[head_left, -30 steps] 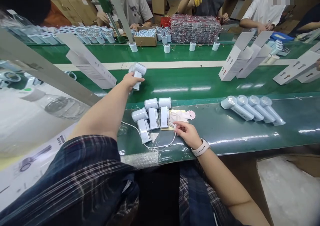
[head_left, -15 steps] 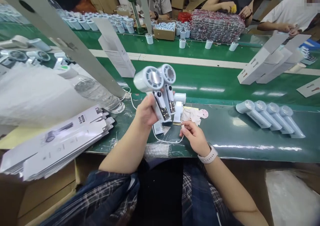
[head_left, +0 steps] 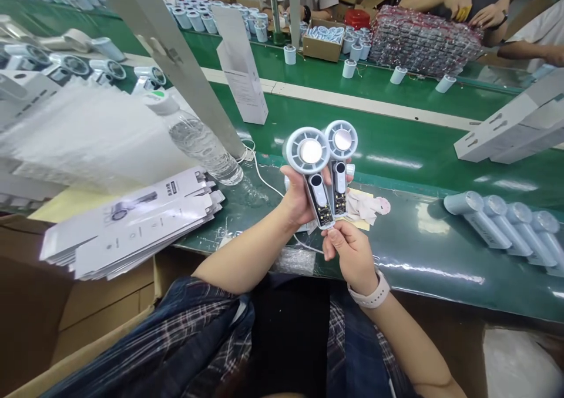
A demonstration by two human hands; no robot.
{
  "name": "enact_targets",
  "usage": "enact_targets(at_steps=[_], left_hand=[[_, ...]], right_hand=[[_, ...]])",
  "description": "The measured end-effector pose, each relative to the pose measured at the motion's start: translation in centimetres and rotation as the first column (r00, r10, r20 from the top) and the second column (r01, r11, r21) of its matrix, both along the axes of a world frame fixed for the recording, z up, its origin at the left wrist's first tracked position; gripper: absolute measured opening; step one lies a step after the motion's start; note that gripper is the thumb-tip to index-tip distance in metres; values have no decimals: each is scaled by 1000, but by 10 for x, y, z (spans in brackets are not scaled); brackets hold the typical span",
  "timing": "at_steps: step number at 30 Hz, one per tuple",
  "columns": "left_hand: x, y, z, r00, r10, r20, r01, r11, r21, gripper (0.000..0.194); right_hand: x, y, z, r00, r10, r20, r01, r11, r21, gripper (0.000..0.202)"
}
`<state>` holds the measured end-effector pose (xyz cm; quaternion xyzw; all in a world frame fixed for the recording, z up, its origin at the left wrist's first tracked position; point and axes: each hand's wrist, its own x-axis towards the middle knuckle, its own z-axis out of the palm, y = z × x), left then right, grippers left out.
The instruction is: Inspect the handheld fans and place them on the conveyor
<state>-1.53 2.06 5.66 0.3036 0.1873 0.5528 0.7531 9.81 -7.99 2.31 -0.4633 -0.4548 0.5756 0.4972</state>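
Two light-blue handheld fans, a left one point(head_left: 309, 150) and a right one point(head_left: 341, 140), stand side by side in my left hand point(head_left: 298, 201), heads up, circuit boards showing in their open handles. My right hand point(head_left: 352, 251) pinches the end of a white cable point(head_left: 307, 246) at the bottom of the left fan's handle. Its fingers hide the plug, so I cannot tell whether it is inserted. Behind the hands, a white cloth point(head_left: 366, 206) with a pink patch lies on the bench.
Several blue fans point(head_left: 497, 213) lie in a row at right. Flat printed boxes point(head_left: 136, 216) and a water bottle point(head_left: 202, 142) are at left, near a slanted metal post point(head_left: 176, 63). A white box point(head_left: 243, 81) stands on the green line. People work across it.
The fans have turned to face me more squarely. My right hand has brought the cable end up to the left fan's base. The whole view has shifted to the left.
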Motion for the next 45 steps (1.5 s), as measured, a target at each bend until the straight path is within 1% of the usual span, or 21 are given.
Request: enact_targets(at_steps=[3, 5, 6, 8, 11, 15, 19, 21, 24, 26, 29, 32, 34, 36, 39, 43, 45], left_hand=[[3, 0, -5, 1000, 18, -16, -17, 999, 38, 82], [5, -1, -8, 1000, 26, -4, -25, 998, 58, 81], [6, -2, -8, 999, 34, 10, -35, 998, 52, 80], [8, -4, -6, 998, 54, 38, -55, 998, 12, 80], [10, -7, -1, 996, 49, 71, -45, 998, -48, 81], [10, -8, 1, 993, 6, 115, 4, 996, -91, 83], [3, -3, -3, 993, -25, 114, 35, 995, -90, 81], [0, 0, -5, 992, -50, 116, 58, 996, -63, 80], [-3, 0, -5, 992, -80, 96, 82, 997, -14, 82], [-4, -1, -3, 993, -85, 78, 85, 996, 3, 84], [-4, -3, 0, 998, -61, 18, 60, 998, 4, 88], [-1, -5, 1, 999, -12, -47, 13, 1000, 21, 91], [2, -6, 0, 998, 21, -51, -17, 998, 67, 90], [5, -8, -1, 999, 29, -28, -25, 993, 120, 87], [6, -9, -2, 1000, 8, -9, -6, 987, 158, 84], [2, -8, -2, 998, -56, -16, 58, 987, 150, 84], [0, -7, -1, 996, -88, -22, 91, 985, 146, 84]], right_hand=[[-6, -4, -3, 996, -60, -59, 56, 996, -68, 46], [-7, -5, -4, 998, -65, -24, 63, 996, -55, 45], [-6, -5, -3, 998, -60, 22, 61, 998, -21, 43], [-2, -4, -1, 987, -62, 147, 49, 995, 89, 38], [4, -5, 2, 955, -104, 279, 35, 970, 242, 29], [3, -8, 3, 941, -133, 311, 32, 951, 309, 25], [-1, -9, 5, 943, -116, 311, -13, 923, 385, 26], [-1, -7, 6, 949, -106, 297, -7, 934, 357, 28], [2, -5, 7, 958, -111, 266, 42, 967, 253, 32], [6, -4, 7, 965, -104, 242, 56, 979, 197, 37], [8, -6, 7, 971, -118, 209, 89, 986, 140, 41], [4, -9, 5, 976, -170, 139, 159, 983, 90, 42], [1, -11, 4, 977, -201, 68, 197, 978, 66, 46], [0, -12, 2, 977, -212, 39, 210, 976, 57, 50], [5, -10, 1, 984, -159, 86, 156, 987, 38, 50], [17, -6, 2, 996, -15, 83, 15, 1000, 6, 47], [20, -5, 3, 996, 15, 84, -15, 1000, -1, 46]])
